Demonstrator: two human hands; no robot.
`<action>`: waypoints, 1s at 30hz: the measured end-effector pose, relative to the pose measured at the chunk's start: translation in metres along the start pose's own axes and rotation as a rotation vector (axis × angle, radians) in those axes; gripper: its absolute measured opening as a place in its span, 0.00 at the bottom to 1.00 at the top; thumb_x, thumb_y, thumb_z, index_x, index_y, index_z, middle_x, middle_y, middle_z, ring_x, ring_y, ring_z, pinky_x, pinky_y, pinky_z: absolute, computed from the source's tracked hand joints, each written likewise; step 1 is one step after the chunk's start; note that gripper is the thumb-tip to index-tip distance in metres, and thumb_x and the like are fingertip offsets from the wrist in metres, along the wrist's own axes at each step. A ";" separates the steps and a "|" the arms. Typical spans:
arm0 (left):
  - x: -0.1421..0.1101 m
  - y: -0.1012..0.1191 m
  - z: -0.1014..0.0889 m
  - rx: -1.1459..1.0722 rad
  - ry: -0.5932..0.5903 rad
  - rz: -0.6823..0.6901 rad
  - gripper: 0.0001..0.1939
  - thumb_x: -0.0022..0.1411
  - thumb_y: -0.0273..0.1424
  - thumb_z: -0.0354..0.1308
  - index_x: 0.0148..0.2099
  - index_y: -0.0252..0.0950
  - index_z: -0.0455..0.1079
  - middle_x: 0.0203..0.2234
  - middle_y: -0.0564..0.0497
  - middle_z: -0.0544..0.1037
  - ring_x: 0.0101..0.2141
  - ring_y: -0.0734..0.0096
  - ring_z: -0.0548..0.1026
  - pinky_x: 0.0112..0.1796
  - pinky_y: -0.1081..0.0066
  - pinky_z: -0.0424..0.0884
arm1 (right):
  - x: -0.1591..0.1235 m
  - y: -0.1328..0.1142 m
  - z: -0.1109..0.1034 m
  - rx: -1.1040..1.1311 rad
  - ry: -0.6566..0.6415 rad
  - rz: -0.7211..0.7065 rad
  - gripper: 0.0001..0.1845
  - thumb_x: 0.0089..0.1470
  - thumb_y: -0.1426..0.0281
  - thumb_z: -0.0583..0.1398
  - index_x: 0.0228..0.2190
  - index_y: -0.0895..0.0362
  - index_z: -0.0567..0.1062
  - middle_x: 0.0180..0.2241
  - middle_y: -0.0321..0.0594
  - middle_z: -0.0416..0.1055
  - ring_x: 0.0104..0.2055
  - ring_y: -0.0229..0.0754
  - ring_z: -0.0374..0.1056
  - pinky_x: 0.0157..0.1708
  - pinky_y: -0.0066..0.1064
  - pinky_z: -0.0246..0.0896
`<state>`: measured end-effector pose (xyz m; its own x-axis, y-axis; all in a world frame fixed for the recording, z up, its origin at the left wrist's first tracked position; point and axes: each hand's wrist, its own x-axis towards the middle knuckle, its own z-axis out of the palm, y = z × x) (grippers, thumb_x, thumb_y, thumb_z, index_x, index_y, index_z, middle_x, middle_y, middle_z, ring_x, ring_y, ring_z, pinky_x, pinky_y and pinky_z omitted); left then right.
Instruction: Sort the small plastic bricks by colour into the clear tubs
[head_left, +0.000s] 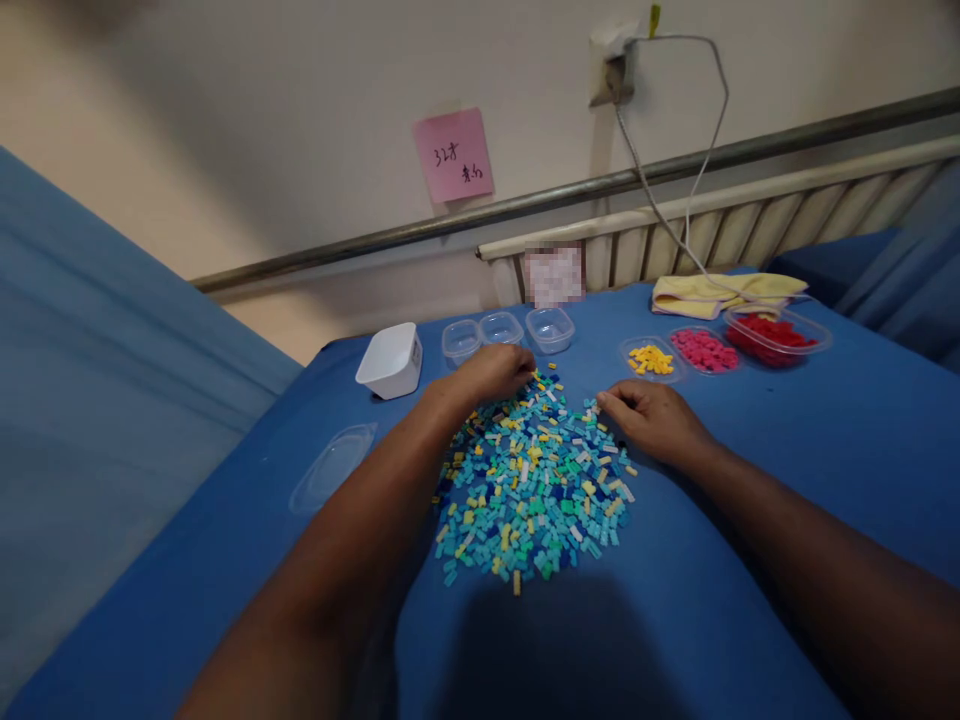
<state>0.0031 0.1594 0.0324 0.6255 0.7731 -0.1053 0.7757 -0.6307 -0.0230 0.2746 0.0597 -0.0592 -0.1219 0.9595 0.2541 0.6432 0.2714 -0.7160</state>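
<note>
A spread pile of small toy building bricks (536, 480), mostly turquoise with blue, green, yellow and white ones, lies on the blue-covered table. At its far edge my left hand (499, 372) is closed, fingers curled down into the bricks by a few yellow ones. What those fingertips hold, if anything, is hidden. On the pile's right side my right hand (654, 415) is closed in a pinch, thumb and forefinger together over the bricks. Anything between its tips is too small to make out.
Clear tubs (550, 330) and a white tub (391, 362) stand behind. Yellow pieces (651, 360), pink pieces (705, 350) and red pieces (772, 335) fill containers at right. A clear lid (335, 467) lies left; a folded yellow cloth (720, 292) lies back right.
</note>
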 end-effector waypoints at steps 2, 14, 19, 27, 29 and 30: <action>0.004 0.008 0.005 -0.025 0.004 0.102 0.11 0.72 0.29 0.59 0.49 0.37 0.83 0.46 0.45 0.85 0.44 0.60 0.81 0.42 0.69 0.70 | 0.000 0.000 0.000 0.007 0.003 -0.009 0.23 0.69 0.54 0.57 0.27 0.52 0.79 0.28 0.37 0.78 0.31 0.44 0.71 0.32 0.36 0.53; 0.010 0.026 0.001 0.086 -0.069 0.093 0.11 0.68 0.27 0.60 0.43 0.39 0.85 0.41 0.43 0.86 0.39 0.56 0.82 0.38 0.65 0.70 | 0.000 0.000 -0.001 0.011 -0.002 -0.009 0.24 0.69 0.53 0.57 0.27 0.52 0.78 0.27 0.37 0.76 0.30 0.44 0.69 0.32 0.36 0.53; 0.015 0.026 0.002 0.049 -0.078 0.081 0.10 0.63 0.25 0.63 0.40 0.41 0.85 0.40 0.45 0.87 0.41 0.56 0.82 0.39 0.66 0.71 | 0.001 -0.003 -0.002 0.020 0.007 -0.024 0.24 0.69 0.54 0.57 0.25 0.52 0.75 0.26 0.36 0.75 0.29 0.43 0.69 0.31 0.35 0.53; 0.027 0.028 0.002 -0.218 0.000 0.012 0.10 0.60 0.27 0.64 0.44 0.39 0.84 0.36 0.50 0.86 0.35 0.62 0.80 0.38 0.68 0.71 | 0.003 -0.003 0.000 0.009 0.015 -0.016 0.24 0.69 0.53 0.56 0.25 0.51 0.75 0.26 0.38 0.76 0.30 0.44 0.69 0.31 0.35 0.52; 0.043 0.037 0.004 -0.384 0.056 -0.031 0.10 0.60 0.26 0.65 0.44 0.36 0.84 0.35 0.50 0.86 0.35 0.63 0.80 0.39 0.68 0.73 | 0.003 -0.003 0.001 0.009 0.020 -0.014 0.24 0.69 0.53 0.56 0.25 0.52 0.75 0.27 0.38 0.77 0.29 0.43 0.69 0.31 0.35 0.52; 0.053 0.043 0.005 -0.462 0.076 -0.050 0.09 0.60 0.25 0.65 0.43 0.35 0.84 0.34 0.49 0.85 0.35 0.63 0.80 0.39 0.68 0.73 | 0.003 -0.003 0.001 0.013 0.020 -0.015 0.24 0.69 0.53 0.56 0.25 0.52 0.75 0.27 0.38 0.77 0.29 0.43 0.68 0.31 0.35 0.52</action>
<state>0.0692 0.1728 0.0204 0.5771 0.8156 -0.0422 0.7506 -0.5093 0.4210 0.2717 0.0620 -0.0566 -0.1165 0.9536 0.2775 0.6312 0.2868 -0.7207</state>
